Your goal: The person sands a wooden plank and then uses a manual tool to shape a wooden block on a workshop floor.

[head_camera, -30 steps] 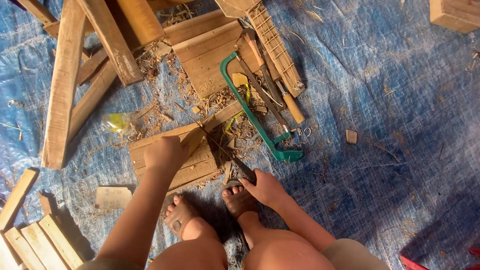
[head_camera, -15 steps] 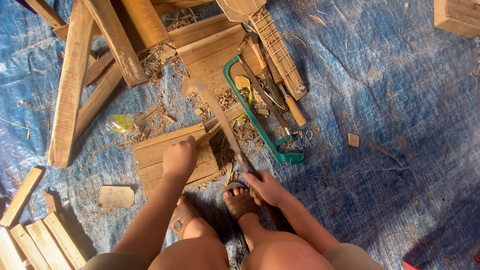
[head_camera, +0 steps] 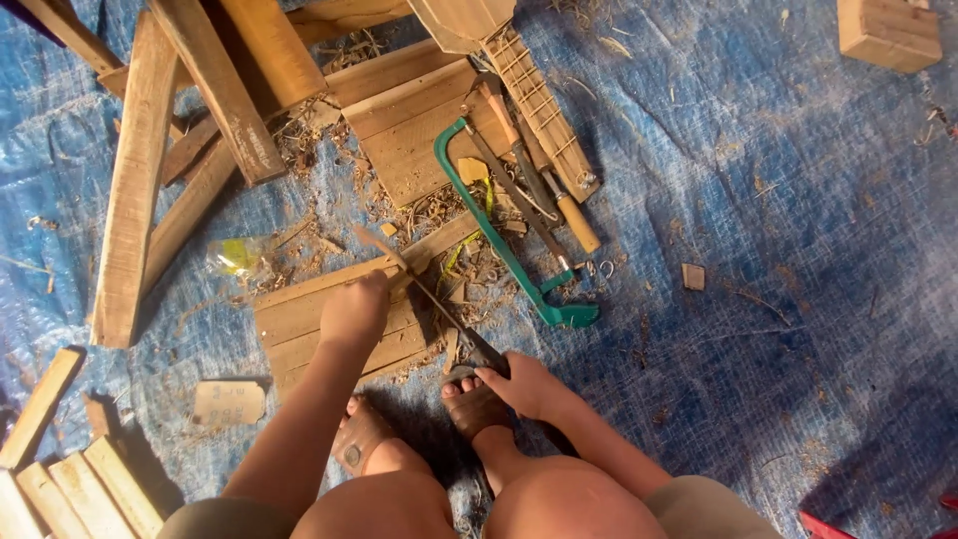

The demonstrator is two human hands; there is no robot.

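Observation:
My right hand (head_camera: 527,387) is closed on the dark handle of a handsaw (head_camera: 429,299). Its blade runs up and to the left across a slatted wooden board (head_camera: 299,329) lying on the blue tarp. My left hand (head_camera: 354,311) is fisted and presses down on the board right beside the blade, at a small wooden piece (head_camera: 404,281). Both my sandalled feet (head_camera: 469,404) sit just below the board's near edge, the right foot next to the saw handle.
A green hacksaw frame (head_camera: 499,240), wooden-handled chisels (head_camera: 574,215) and a ladder-like wooden piece (head_camera: 539,110) lie just beyond the board. Long planks (head_camera: 130,190) cross at the upper left, short slats (head_camera: 60,489) at the lower left, a wood block (head_camera: 888,35) at the top right. Shavings litter the tarp.
The saw blade pushed forward up and to the left, then drew back toward me. My left hand stayed pressed on the board.

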